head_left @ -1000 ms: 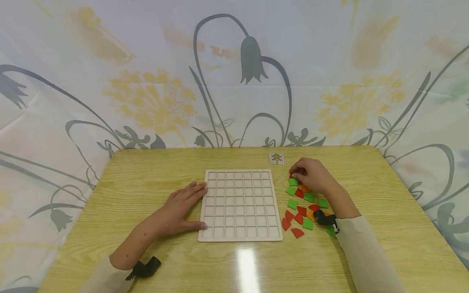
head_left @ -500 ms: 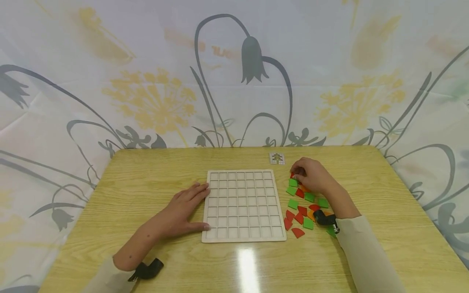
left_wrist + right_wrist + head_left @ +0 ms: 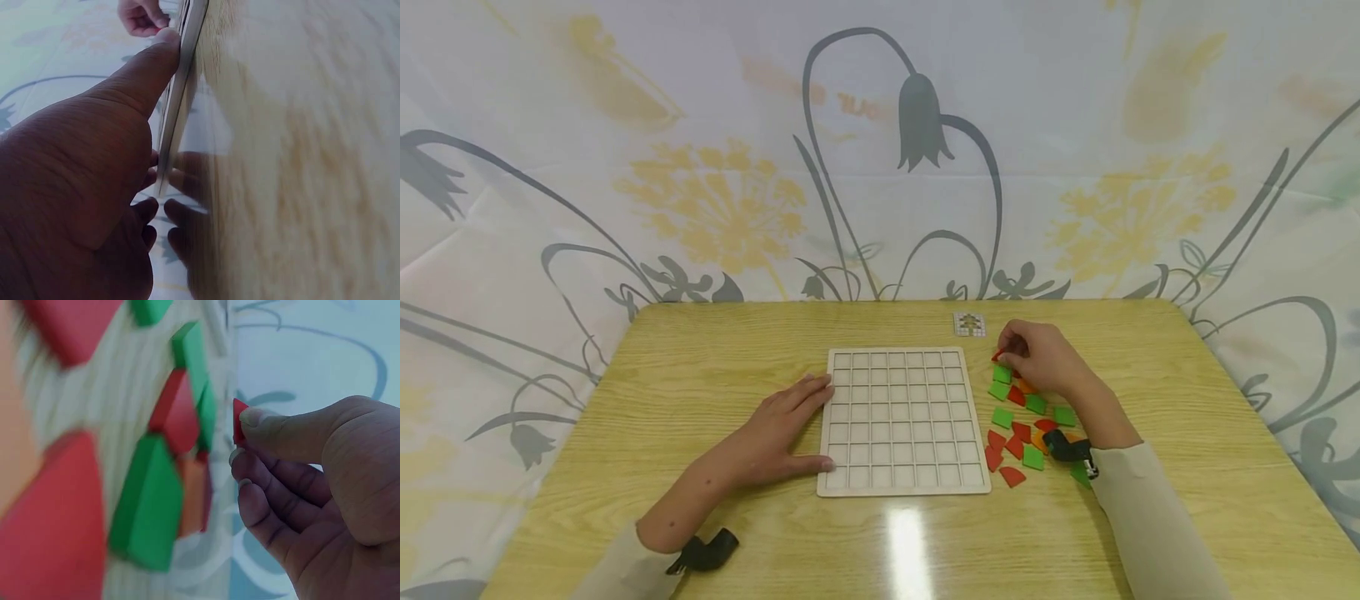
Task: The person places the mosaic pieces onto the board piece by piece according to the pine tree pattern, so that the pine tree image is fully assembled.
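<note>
A pale wooden board [image 3: 901, 408] with a grid of square recesses lies on the table. My left hand [image 3: 782, 429] rests at its left edge with fingers spread, the thumb lying over the near left corner. In the left wrist view, the left thumb [image 3: 140, 75] presses along the board's edge [image 3: 181, 87]. My right hand [image 3: 1037, 354] pinches a small red tile [image 3: 238, 419] between thumb and fingers, above the far end of a loose group of tiles. Green square tiles [image 3: 1002, 417] and red quarter-round tiles [image 3: 1012, 477] lie below and around it. Part of the group is hidden under the right wrist.
A small card [image 3: 970, 324] printed with a grid pattern lies behind the board's far right corner. A few orange tiles [image 3: 1027, 386] are mixed among the others. A patterned cloth [image 3: 880, 167] hangs behind the table's far edge [image 3: 812, 304].
The board and my left hand have shifted slightly to the right, closer to the tiles. My right hand has barely moved, and the red tile in its fingertips now shows a little more clearly.
</note>
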Demonstrator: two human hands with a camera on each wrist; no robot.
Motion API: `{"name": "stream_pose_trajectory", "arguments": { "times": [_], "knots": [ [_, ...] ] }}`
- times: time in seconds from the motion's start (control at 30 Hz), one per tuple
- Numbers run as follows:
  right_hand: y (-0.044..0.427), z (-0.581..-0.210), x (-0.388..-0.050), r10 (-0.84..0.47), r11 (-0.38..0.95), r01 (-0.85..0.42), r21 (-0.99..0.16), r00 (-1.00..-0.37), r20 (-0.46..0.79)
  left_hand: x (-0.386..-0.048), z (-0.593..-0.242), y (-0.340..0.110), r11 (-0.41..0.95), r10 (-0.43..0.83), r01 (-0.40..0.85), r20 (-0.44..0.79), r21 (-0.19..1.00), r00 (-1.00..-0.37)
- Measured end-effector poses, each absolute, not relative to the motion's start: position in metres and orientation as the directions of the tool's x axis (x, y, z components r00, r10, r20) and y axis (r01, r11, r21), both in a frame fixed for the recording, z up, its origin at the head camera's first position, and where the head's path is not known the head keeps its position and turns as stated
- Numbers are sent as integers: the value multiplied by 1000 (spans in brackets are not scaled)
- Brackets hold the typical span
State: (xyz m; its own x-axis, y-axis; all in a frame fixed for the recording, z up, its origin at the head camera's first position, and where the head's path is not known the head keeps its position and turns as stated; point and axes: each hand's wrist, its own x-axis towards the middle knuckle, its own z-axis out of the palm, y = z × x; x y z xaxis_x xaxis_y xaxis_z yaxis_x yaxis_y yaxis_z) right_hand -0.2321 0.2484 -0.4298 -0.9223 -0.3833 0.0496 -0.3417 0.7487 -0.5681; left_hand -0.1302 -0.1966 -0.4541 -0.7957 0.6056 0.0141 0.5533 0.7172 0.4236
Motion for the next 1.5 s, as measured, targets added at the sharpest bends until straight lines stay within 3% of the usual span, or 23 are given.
{"name": "stream_pose_trajectory", "arguments": {
  "times": [0.77,1.5],
  "knots": [
    [181,-413,-237,-452,621,-424,-659,-881,141,-129,-452,-196,711,610,549,3,440,-792],
    [126,-410,-244,-496,583,-434,-687,-860,123,-127,-450,-195,714,601,534,-5,452,-799]
  ]
}}
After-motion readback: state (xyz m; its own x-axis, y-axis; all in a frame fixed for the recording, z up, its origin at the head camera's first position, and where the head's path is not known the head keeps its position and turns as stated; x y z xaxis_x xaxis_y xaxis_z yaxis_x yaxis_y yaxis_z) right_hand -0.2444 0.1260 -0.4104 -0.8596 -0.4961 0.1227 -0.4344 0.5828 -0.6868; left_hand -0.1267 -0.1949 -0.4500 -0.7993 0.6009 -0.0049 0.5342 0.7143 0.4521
